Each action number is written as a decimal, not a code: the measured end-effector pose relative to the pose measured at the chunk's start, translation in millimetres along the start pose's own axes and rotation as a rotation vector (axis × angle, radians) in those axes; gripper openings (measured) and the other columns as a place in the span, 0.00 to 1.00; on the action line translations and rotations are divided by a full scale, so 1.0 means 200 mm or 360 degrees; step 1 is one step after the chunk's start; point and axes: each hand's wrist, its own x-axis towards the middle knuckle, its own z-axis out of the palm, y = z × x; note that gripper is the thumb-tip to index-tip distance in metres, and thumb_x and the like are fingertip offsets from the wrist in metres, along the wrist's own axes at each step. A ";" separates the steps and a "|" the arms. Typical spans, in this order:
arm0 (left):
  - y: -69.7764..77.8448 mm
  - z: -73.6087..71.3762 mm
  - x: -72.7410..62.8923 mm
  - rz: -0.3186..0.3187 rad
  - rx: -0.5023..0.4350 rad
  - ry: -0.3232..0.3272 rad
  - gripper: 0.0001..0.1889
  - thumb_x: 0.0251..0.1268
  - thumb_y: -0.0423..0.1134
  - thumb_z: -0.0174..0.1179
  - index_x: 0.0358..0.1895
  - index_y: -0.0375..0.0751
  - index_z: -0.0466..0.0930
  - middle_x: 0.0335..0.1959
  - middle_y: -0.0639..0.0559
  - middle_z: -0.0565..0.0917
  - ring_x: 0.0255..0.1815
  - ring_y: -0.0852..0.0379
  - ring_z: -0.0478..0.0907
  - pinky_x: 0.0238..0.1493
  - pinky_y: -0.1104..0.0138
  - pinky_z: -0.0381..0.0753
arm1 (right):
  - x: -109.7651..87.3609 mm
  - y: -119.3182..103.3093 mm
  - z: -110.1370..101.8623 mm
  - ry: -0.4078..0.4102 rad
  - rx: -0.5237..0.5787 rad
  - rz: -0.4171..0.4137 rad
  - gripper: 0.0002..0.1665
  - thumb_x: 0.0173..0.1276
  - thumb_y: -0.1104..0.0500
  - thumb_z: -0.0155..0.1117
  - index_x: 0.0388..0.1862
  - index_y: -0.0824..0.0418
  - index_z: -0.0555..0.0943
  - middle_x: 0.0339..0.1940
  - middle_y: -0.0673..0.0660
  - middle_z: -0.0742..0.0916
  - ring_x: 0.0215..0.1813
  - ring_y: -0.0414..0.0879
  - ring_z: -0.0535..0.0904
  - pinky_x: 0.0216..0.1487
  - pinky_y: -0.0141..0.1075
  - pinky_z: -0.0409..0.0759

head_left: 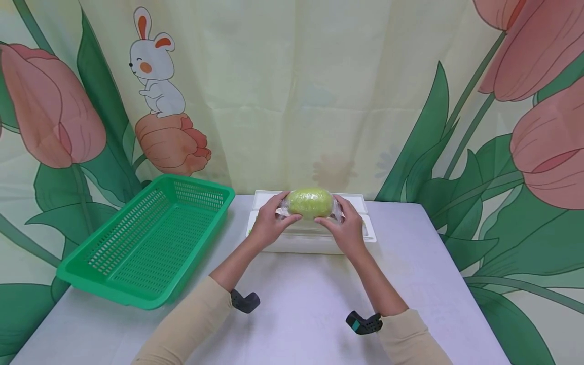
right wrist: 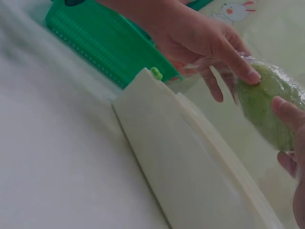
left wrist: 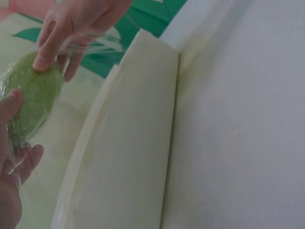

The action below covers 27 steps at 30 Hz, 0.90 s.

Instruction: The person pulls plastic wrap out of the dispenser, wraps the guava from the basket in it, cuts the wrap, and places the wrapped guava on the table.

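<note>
Closest to me, two tan sleeves come in over the white tabletop (head_left: 296, 314) from seven and five o'clock, a dark wrist camera (head_left: 245, 301) showing at the left cuff and another at the right; I take twelve as straight ahead of the person. Off at ten o'clock sits a green basket (head_left: 150, 248), its near end closer than the hands. Farther in, a green oval fruit (head_left: 310, 203) in clear film (head_left: 338, 212) hangs in the air between the left hand (head_left: 268, 223) and the right hand (head_left: 349, 228). Its long axis runs nine to three, straight from one hand to the other, so neither is nearer: the left has the nine o'clock end, the right the three o'clock end. Both sets of fingers are clamped on those wrapped ends; seen face-on, the thumbs press around seven and five, with fingertips up toward ten and two. Beneath and behind stands a long white box (head_left: 310, 246), its length parallel to the fruit's, the two apart in the wrist views. At the back hangs a curtain (head_left: 274, 76) printed with tulips and, toward eleven, a white rabbit (head_left: 159, 76).
</note>
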 end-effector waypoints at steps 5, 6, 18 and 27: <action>0.02 -0.01 0.01 0.0004 -0.0001 -0.0006 0.36 0.54 0.42 0.71 0.67 0.41 0.67 0.56 0.46 0.78 0.51 0.52 0.78 0.42 0.67 0.85 | 0.01 -0.02 -0.01 0.0011 -0.0015 -0.0019 0.44 0.48 0.56 0.80 0.64 0.62 0.72 0.58 0.62 0.81 0.57 0.56 0.79 0.52 0.49 0.83; 0.02 -0.01 0.01 0.0010 0.0000 -0.0004 0.36 0.54 0.42 0.71 0.67 0.41 0.67 0.56 0.46 0.78 0.51 0.52 0.78 0.42 0.66 0.85 | 0.01 -0.03 -0.02 0.0015 -0.0013 -0.0023 0.44 0.47 0.56 0.80 0.64 0.62 0.72 0.58 0.62 0.81 0.56 0.56 0.79 0.52 0.49 0.83; 0.06 -0.05 0.02 0.0054 -0.0011 -0.0002 0.36 0.54 0.42 0.71 0.67 0.42 0.68 0.56 0.47 0.79 0.52 0.52 0.78 0.42 0.66 0.85 | 0.04 -0.08 -0.05 0.0032 -0.0032 -0.0047 0.44 0.46 0.55 0.81 0.62 0.62 0.74 0.56 0.62 0.82 0.54 0.55 0.80 0.51 0.48 0.84; 0.10 -0.08 0.02 0.0091 -0.0014 -0.0007 0.36 0.55 0.42 0.71 0.68 0.42 0.67 0.57 0.47 0.78 0.52 0.52 0.78 0.42 0.66 0.85 | 0.05 -0.12 -0.08 0.0042 -0.0027 -0.0077 0.44 0.46 0.53 0.81 0.63 0.61 0.73 0.56 0.61 0.82 0.55 0.55 0.79 0.52 0.49 0.83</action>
